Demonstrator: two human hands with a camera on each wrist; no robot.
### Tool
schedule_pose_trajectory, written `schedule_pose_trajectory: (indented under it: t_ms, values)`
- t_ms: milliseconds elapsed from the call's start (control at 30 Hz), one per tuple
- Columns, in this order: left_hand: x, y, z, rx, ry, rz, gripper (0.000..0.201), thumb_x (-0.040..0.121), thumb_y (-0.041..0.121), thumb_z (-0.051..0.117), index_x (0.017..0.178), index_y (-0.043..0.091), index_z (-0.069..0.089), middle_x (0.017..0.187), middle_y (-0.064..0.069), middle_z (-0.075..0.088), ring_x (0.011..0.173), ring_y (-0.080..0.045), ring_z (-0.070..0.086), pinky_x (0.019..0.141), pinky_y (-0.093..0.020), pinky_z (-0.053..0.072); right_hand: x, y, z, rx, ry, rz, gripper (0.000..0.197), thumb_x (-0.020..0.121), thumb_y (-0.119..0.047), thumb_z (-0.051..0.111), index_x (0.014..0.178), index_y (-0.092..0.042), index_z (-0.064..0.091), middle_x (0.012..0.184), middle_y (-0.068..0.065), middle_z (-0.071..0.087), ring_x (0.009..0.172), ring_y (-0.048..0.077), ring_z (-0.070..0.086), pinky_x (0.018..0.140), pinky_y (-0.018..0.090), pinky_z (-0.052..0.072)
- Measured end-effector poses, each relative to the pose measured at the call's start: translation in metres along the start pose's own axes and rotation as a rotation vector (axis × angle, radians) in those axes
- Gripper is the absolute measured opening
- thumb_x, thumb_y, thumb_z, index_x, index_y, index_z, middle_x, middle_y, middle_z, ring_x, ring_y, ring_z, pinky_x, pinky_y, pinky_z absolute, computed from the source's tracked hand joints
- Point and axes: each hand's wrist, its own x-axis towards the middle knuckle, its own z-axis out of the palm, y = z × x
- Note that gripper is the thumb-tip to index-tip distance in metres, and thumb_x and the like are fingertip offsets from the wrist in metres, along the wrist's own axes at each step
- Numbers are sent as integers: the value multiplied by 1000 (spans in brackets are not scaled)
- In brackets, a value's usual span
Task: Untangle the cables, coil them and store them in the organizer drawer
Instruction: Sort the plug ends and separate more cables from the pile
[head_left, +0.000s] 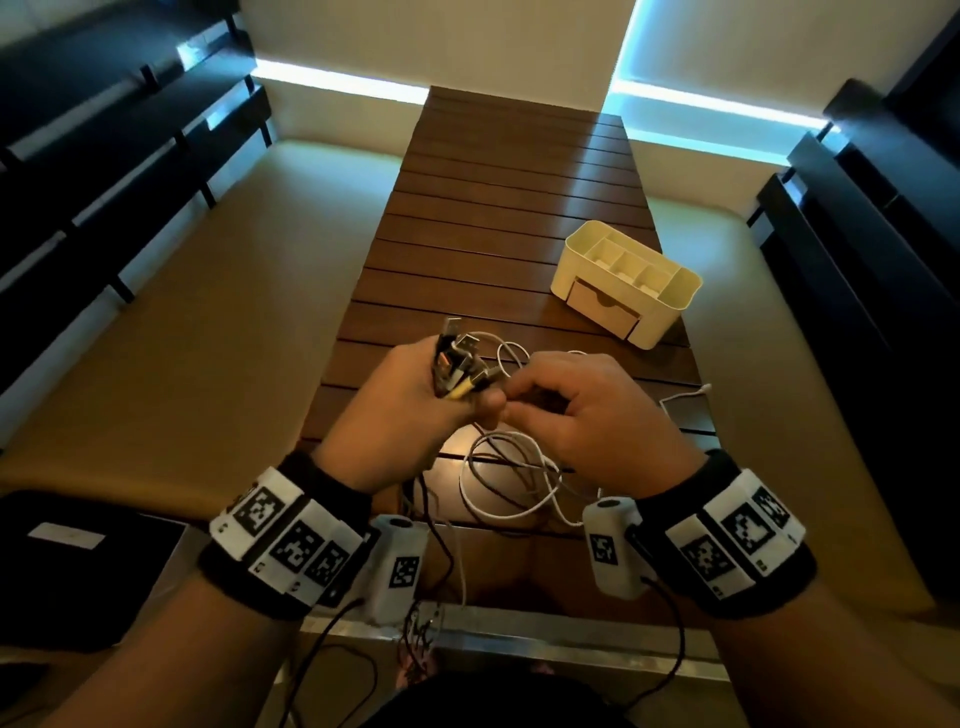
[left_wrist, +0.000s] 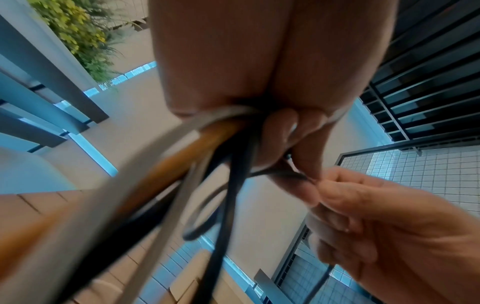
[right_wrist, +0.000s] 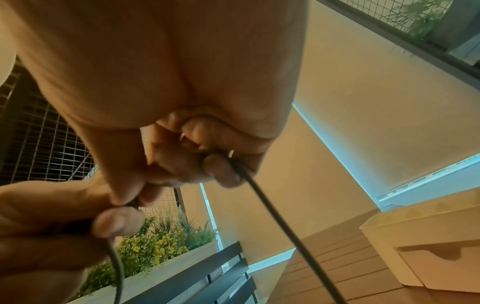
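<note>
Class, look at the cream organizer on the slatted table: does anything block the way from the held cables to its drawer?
The small front drawer of the cream plastic organizer is closed, so it bars entry itself. The bare brown slatted table between it and the bundle of mixed cables in the left hand shows no other obstacle.

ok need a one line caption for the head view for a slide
Left hand grips a bundle of cable plugs while the right hand pinches one dark cable; organizer drawer shut.
</note>
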Motion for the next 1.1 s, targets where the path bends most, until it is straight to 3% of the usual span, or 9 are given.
schedule_pose_trajectory:
  t_ms: [133, 200, 267, 400, 633, 833, 900, 1000, 1100]
  values:
    - [-8, 7, -6, 17, 133, 12, 15, 86, 21, 74, 93, 13, 64, 70, 5, 72, 53, 3, 61, 53, -10, 43, -21, 22, -11, 142, 30, 110, 6, 93, -24, 64, 93, -30, 67, 82, -11, 65, 75, 9, 63, 67, 19, 50]
    - [-12, 10, -10, -29, 217, 0, 13, 87, 17, 72, 94, 9, 64, 70, -1, 71, 46, 5, 56, 47, -8, 40, -31, 38, -13, 202, 69, 225, 11, 95, -24, 62, 92, -34, 66, 86, -8, 67, 79, 9, 64, 73, 32, 56]
    - [-14, 12, -8, 13, 234, -18, 13, 87, 17, 72, 94, 9, 65, 75, 0, 73, 54, 5, 62, 53, -7, 43, -37, 49, -15, 203, 107, 273, 16, 95, -23, 61, 92, -38, 64, 88, -9, 67, 84, 5, 64, 76, 30, 54]
    - [-15, 17, 13, 131, 165, -84, 16, 84, 26, 76, 94, 20, 67, 85, 7, 71, 74, 3, 65, 69, -22, 48, -33, 44, -28, 138, 149, 154, 15, 94, -17, 62, 95, -31, 65, 88, -16, 61, 87, -1, 58, 73, 8, 43]
    - [-16, 43, 45, 120, 127, -23, 16, 82, 24, 78, 85, 26, 62, 77, 10, 69, 67, 3, 61, 63, -16, 45, -17, 23, -37, 74, 148, -110, 10, 93, -13, 65, 99, -18, 70, 83, -19, 55, 79, 0, 54, 70, 7, 40]
    - [-21, 50, 21, 9, 421, 6, 6, 88, 13, 70, 91, 9, 66, 76, 5, 71, 52, 9, 58, 51, -7, 39, -32, 55, -33, 279, 83, 137, 13, 99, -28, 55, 93, -28, 66, 83, -3, 66, 76, 9, 61, 67, 21, 47]
    - [-22, 48, 14, 18, 447, -7, 10, 86, 16, 73, 89, 7, 69, 76, 6, 72, 51, 7, 57, 53, -14, 40, -35, 64, -33, 294, 116, 186, 15, 100, -27, 55, 90, -32, 65, 82, -6, 66, 75, 4, 60, 66, 15, 44]
    - [-18, 43, 16, 22, 401, -53, 15, 84, 18, 75, 96, 12, 70, 85, 11, 74, 49, 8, 56, 50, -9, 39, -29, 63, -35, 278, 140, 143, 13, 98, -23, 57, 90, -29, 66, 81, -11, 64, 77, 1, 59, 66, 9, 44]
    - [-11, 46, 26, 35, 481, -9, 17, 84, 17, 75, 100, 19, 68, 100, 13, 72, 75, 10, 65, 66, -11, 47, -17, 58, -39, 153, 56, 52, 9, 96, -25, 61, 91, -31, 64, 81, -14, 61, 76, 2, 58, 66, 10, 43]
